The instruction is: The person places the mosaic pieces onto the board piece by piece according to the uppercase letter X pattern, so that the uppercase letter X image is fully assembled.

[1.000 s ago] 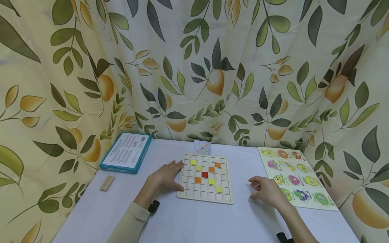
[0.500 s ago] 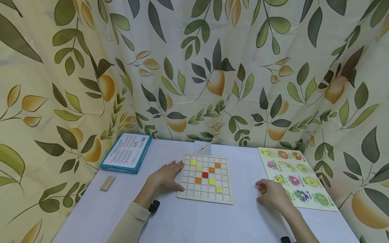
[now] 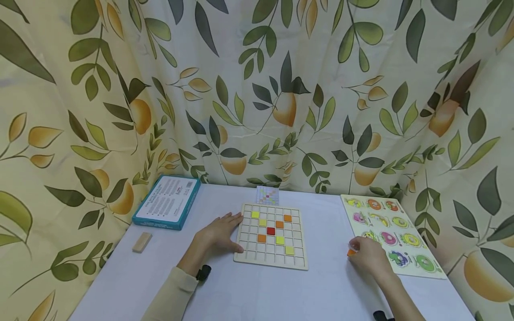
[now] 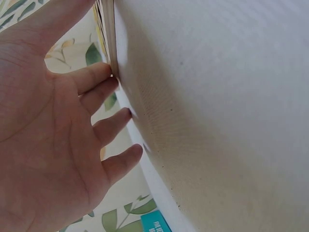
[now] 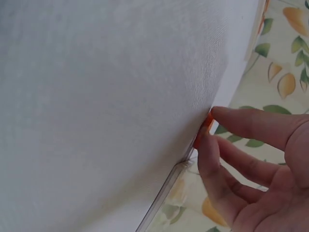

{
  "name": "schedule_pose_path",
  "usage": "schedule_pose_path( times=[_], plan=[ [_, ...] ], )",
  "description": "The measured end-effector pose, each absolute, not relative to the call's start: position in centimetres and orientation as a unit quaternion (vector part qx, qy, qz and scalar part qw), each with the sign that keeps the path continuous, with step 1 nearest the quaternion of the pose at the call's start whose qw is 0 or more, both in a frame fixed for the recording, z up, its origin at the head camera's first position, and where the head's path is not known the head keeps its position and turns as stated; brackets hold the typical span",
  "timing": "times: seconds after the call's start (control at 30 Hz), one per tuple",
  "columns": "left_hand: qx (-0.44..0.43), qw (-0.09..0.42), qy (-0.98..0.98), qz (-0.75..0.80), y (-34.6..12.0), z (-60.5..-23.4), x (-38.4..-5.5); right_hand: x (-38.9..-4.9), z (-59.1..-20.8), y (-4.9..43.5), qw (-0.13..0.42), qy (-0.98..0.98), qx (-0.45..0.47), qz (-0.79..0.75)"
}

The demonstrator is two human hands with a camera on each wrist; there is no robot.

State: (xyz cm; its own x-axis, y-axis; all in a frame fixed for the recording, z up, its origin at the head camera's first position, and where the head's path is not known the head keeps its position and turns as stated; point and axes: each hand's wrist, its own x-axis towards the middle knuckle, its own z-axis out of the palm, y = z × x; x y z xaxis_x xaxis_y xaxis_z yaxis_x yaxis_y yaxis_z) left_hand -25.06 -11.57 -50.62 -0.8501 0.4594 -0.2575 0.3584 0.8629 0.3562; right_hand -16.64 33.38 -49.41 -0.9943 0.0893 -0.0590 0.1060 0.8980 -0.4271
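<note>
A pale wooden grid board (image 3: pixel 271 260) lies mid-table, with several yellow and orange squares and a red square tile (image 3: pixel 271 231) in its cells. My left hand (image 3: pixel 218 234) rests spread at the board's left edge; in the left wrist view its fingertips (image 4: pixel 108 70) reach that edge. To the right of the board, my right hand (image 3: pixel 371 258) pinches a small orange tile (image 3: pixel 351 252) between thumb and finger, close over the white cloth. The right wrist view shows the orange tile (image 5: pixel 208 122) partly covered by the fingers. A small pattern card (image 3: pixel 267 195) lies just behind the board.
A fruit picture board (image 3: pixel 355 206) lies at the right, partly behind my right hand. At the back left is a blue-edged box (image 3: pixel 166 196), with a small wooden block (image 3: pixel 142 242) in front of it. A leaf-patterned curtain (image 3: pixel 257 147) closes off the back and sides.
My right hand has moved right, towards the fruit picture board, and now an orange tile shows in its fingers. The left hand and the grid board have stayed in place.
</note>
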Motion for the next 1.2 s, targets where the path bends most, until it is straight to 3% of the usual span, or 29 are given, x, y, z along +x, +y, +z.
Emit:
schedule_pose_path(
  times=[0.63, 1.2],
  plan=[
    [0.215, 0.167, 0.95, 0.151, -11.6, -50.9, -25.2, -16.7, -49.7, 33.3, -0.007, 0.974, 0.05, -0.221],
    [0.217, 0.173, 0.95, 0.146, -11.5, -50.8, -25.4, -18.8, -47.4, 29.0, -0.023, 0.959, -0.015, -0.281]
  ],
)
